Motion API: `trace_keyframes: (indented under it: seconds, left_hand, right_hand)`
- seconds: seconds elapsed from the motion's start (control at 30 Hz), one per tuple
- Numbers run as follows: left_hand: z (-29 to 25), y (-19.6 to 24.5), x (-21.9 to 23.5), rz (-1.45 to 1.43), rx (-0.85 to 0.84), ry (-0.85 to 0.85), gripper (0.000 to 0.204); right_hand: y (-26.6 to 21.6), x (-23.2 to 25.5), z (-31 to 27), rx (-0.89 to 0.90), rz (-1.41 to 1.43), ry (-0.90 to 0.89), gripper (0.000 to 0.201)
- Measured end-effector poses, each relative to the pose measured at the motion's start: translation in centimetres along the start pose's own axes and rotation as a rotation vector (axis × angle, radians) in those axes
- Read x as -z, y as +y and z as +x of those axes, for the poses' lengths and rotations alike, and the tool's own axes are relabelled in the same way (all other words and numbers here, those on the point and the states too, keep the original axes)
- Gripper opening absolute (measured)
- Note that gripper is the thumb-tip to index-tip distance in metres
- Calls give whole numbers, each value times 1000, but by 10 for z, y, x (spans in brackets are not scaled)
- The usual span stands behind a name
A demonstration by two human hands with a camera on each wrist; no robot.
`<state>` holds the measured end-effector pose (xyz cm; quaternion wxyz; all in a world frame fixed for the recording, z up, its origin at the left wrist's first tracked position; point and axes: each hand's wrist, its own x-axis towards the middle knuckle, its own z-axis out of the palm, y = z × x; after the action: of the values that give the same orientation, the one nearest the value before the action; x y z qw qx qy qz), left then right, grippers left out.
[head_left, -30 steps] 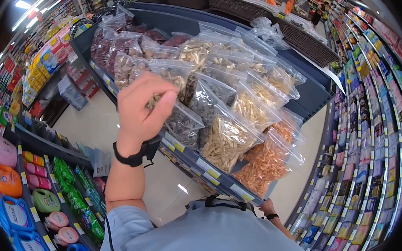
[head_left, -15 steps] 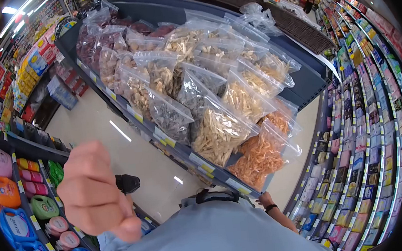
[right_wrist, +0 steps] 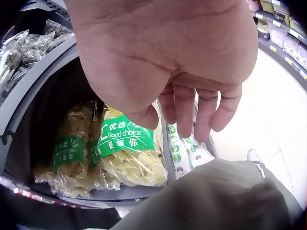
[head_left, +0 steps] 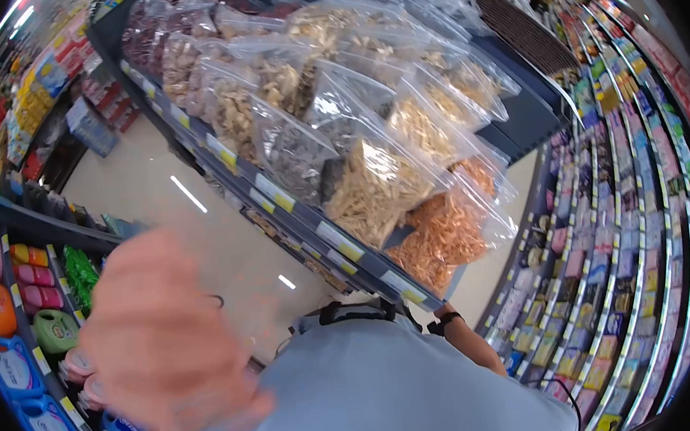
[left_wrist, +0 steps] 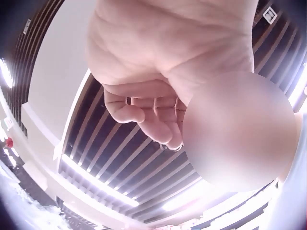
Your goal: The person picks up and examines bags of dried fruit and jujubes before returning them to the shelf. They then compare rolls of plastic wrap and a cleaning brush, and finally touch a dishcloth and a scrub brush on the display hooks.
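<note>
Currently, the bag of orange shreds (head_left: 444, 248) is lying around four o'clock in the head view, at the near corner of the dark tray (head_left: 526, 130), with the bag of pale strips (head_left: 380, 192) leaning beside it. The right hand (right_wrist: 170, 62) is staying by that corner, at five o'clock and mostly hidden there; its own wrist view is showing loosely bent fingers holding nothing, while green-banded bags (right_wrist: 127, 139) are sitting in a lower bin (right_wrist: 29, 93) at eight o'clock. The left hand (head_left: 163, 338) is no longer reaching over the tray, as a second ago; blurred, it is hovering at eight o'clock, its fingers curling inward with nothing visible in them. The tray is appearing higher than before, its bags keeping their arrangement. Farther out, detergent bottles (head_left: 14, 368) are standing past eight o'clock and rows of packets (head_left: 603, 258) are filling three o'clock.
</note>
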<state>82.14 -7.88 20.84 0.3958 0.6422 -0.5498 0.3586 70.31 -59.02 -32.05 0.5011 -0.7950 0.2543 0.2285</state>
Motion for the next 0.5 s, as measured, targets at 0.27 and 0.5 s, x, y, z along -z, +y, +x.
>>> trace_keyframes:
  seconds: [0.27,0.5]
  left_hand:
    - [-12,58,0,146,-468,229,48]
    - [-6,61,-18,409,-615,306,57]
  right_hand:
    - [92,-8,45,3,5,54,43]
    - [66,-13,39,-83,19,-48,45]
